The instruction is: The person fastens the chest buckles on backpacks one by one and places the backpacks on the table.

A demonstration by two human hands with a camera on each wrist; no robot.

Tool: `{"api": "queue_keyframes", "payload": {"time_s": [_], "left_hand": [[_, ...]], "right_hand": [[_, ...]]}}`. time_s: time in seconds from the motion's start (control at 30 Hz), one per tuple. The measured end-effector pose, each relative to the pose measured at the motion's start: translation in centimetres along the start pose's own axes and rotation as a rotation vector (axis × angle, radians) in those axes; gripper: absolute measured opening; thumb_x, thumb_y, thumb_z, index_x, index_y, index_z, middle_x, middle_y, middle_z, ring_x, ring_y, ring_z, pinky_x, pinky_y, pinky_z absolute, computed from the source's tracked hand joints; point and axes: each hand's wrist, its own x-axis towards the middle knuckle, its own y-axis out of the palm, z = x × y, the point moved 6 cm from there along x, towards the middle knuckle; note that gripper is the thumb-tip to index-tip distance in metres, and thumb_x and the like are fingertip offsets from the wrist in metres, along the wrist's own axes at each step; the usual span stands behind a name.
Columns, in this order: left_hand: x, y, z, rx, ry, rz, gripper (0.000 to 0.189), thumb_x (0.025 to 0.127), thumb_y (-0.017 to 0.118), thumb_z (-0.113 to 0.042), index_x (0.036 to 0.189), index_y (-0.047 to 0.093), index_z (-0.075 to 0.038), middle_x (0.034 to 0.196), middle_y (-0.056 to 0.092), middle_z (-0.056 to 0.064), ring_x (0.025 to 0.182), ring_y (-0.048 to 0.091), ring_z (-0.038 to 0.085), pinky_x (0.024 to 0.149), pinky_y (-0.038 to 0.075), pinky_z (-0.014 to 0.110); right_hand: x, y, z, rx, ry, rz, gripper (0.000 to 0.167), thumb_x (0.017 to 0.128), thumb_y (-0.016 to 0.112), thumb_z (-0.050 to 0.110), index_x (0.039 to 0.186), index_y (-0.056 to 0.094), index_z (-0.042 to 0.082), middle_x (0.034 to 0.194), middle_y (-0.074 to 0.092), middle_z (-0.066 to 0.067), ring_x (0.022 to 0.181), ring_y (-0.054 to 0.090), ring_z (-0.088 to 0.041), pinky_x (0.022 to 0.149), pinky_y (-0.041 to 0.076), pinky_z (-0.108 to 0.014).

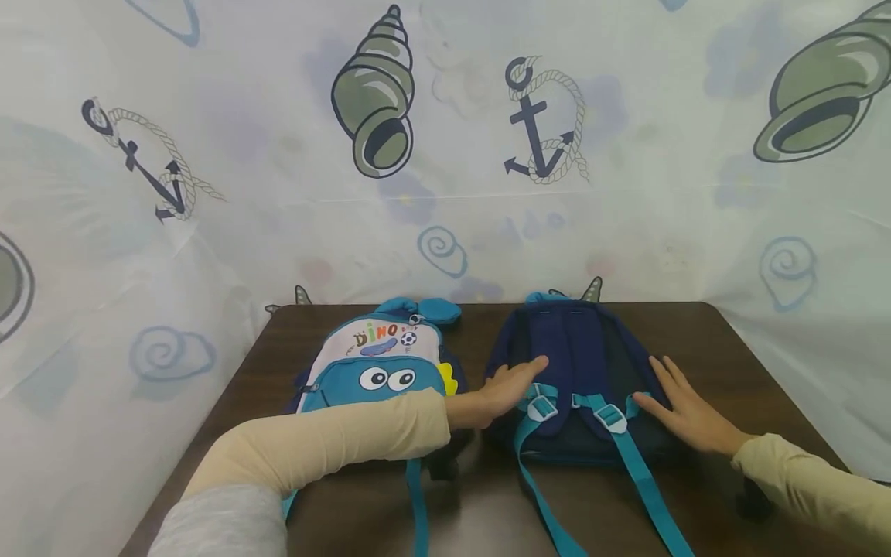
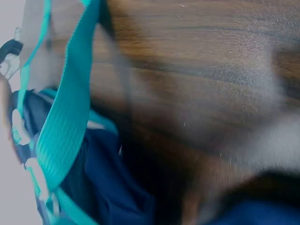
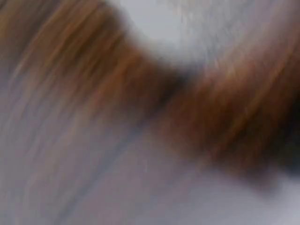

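Observation:
A navy backpack [image 1: 571,340] lies with its back panel and shoulder straps facing up. Its two teal webbing straps [image 1: 643,480] run through white buckles toward the near side of the table. At its left side is my left hand [image 1: 503,393], fingers extended over the edge of the bag. My right hand [image 1: 696,414] is at the opposite side, with straight, spread fingers against the bag. In the left wrist view, a teal strap [image 2: 68,112] and navy fabric [image 2: 112,178] show up close. The right wrist view is too blurred to make out the hand.
Left of it, a second backpack [image 1: 383,371] with a "DINO" print and cartoon eyes lies front up, partly covered by my left sleeve [image 1: 334,437]. Both bags rest on a dark brown wooden table [image 1: 480,510]. A white cloth [image 1: 459,155] with shells and anchors hangs behind.

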Motion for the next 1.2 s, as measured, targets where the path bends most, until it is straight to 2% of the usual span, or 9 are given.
{"api": "queue_keyframes", "payload": {"time_s": [0.23, 0.43, 0.57, 0.67, 0.73, 0.83, 0.93, 1.03, 1.2], "left_hand": [[-0.3, -5.6, -1.4, 0.130, 0.107, -0.071, 0.077, 0.099, 0.034, -0.066, 0.157, 0.031, -0.014, 0.163, 0.031, 0.007, 0.152, 0.024, 0.032, 0.122, 0.019, 0.058], [0.2, -7.5, -0.5, 0.322, 0.146, -0.062, 0.052, 0.105, 0.043, -0.033, 0.151, 0.041, -0.010, 0.154, 0.044, 0.015, 0.134, 0.049, 0.037, 0.111, 0.041, 0.055], [1.1, -6.8, -1.1, 0.577, 0.285, -0.029, 0.040, 0.099, 0.051, -0.009, 0.138, 0.057, -0.004, 0.143, 0.055, 0.018, 0.125, 0.056, 0.038, 0.107, 0.046, 0.051], [1.8, -5.5, -1.7, 0.777, 0.407, -0.016, 0.035, 0.096, 0.059, -0.010, 0.129, 0.066, -0.006, 0.141, 0.057, 0.017, 0.137, 0.047, 0.036, 0.117, 0.036, 0.050], [2.1, -4.3, -1.8, 0.837, 0.459, 0.018, 0.035, 0.095, 0.062, -0.018, 0.128, 0.067, -0.008, 0.142, 0.057, 0.015, 0.141, 0.044, 0.035, 0.119, 0.032, 0.050], [2.4, -2.4, -1.6, 0.825, 0.510, 0.091, 0.036, 0.093, 0.066, -0.023, 0.126, 0.069, -0.010, 0.139, 0.060, 0.012, 0.136, 0.049, 0.030, 0.117, 0.037, 0.044], [2.6, -1.2, -1.2, 0.754, 0.510, 0.140, 0.035, 0.093, 0.066, -0.019, 0.126, 0.069, -0.010, 0.134, 0.064, 0.009, 0.128, 0.056, 0.024, 0.109, 0.046, 0.037], [2.9, -0.7, -0.9, 0.677, 0.486, 0.138, 0.035, 0.092, 0.067, -0.014, 0.127, 0.068, -0.010, 0.129, 0.066, 0.005, 0.121, 0.060, 0.019, 0.103, 0.050, 0.031], [3.5, -0.7, -1.3, 0.607, 0.530, 0.083, 0.036, 0.096, 0.068, -0.028, 0.129, 0.067, -0.015, 0.129, 0.067, 0.001, 0.120, 0.061, 0.014, 0.102, 0.050, 0.028]], "right_hand": [[1.8, -2.5, 3.2, -0.077, -0.119, -0.059, 0.089, 0.095, 0.061, 0.048, 0.158, 0.018, 0.002, 0.164, 0.014, -0.026, 0.143, 0.026, -0.056, 0.103, 0.030, -0.077], [2.4, -2.6, 6.0, -0.110, -0.215, -0.057, 0.081, 0.092, 0.067, 0.048, 0.152, 0.037, 0.002, 0.155, 0.038, -0.023, 0.139, 0.038, -0.049, 0.105, 0.036, -0.070], [3.4, -2.0, 7.8, -0.124, -0.312, -0.058, 0.055, 0.092, 0.070, 0.040, 0.131, 0.060, 0.003, 0.132, 0.060, -0.016, 0.124, 0.056, -0.039, 0.099, 0.048, -0.061], [4.1, -1.0, 8.6, -0.128, -0.330, -0.004, 0.042, 0.090, 0.072, 0.037, 0.119, 0.068, 0.006, 0.119, 0.065, -0.008, 0.114, 0.060, -0.031, 0.095, 0.052, -0.055], [4.4, -0.1, 8.7, -0.131, -0.314, 0.041, 0.039, 0.089, 0.074, 0.037, 0.115, 0.070, 0.008, 0.114, 0.065, -0.004, 0.110, 0.061, -0.027, 0.093, 0.053, -0.050], [4.4, 1.3, 8.8, -0.136, -0.308, 0.097, 0.037, 0.087, 0.075, 0.038, 0.111, 0.072, 0.009, 0.107, 0.065, 0.001, 0.103, 0.061, -0.021, 0.089, 0.055, -0.045], [4.3, 2.6, 9.0, -0.136, -0.334, 0.129, 0.036, 0.087, 0.075, 0.039, 0.108, 0.074, 0.010, 0.101, 0.064, 0.005, 0.098, 0.060, -0.017, 0.085, 0.055, -0.041], [4.5, 3.2, 9.5, -0.143, -0.376, 0.145, 0.031, 0.088, 0.075, 0.035, 0.107, 0.075, 0.010, 0.100, 0.065, 0.006, 0.096, 0.061, -0.015, 0.083, 0.055, -0.037], [4.9, 2.9, 10.2, -0.144, -0.405, 0.170, 0.014, 0.088, 0.075, 0.023, 0.097, 0.074, 0.012, 0.092, 0.065, 0.007, 0.088, 0.059, -0.011, 0.077, 0.053, -0.031]]}}
